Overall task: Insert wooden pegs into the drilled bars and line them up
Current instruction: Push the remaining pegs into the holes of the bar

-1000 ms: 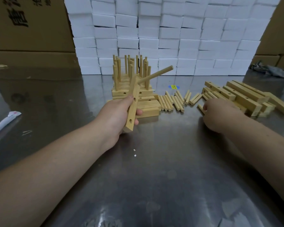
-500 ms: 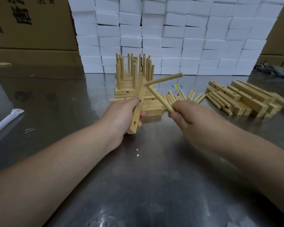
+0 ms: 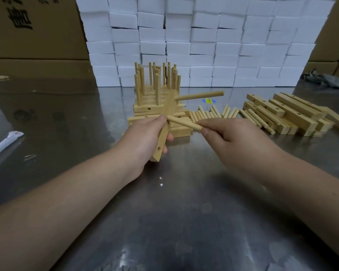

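Left hand [image 3: 145, 139] grips bar [image 3: 163, 132]; right hand [image 3: 229, 137] pinches peg [image 3: 182, 123].

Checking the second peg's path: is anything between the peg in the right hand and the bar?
Nothing visible does: the peg meets the bar tip-first, right beside the thumb of the left hand.

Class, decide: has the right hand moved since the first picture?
Yes. The right hand moved left, from the pile of bars to the held bar, now pinching a peg.
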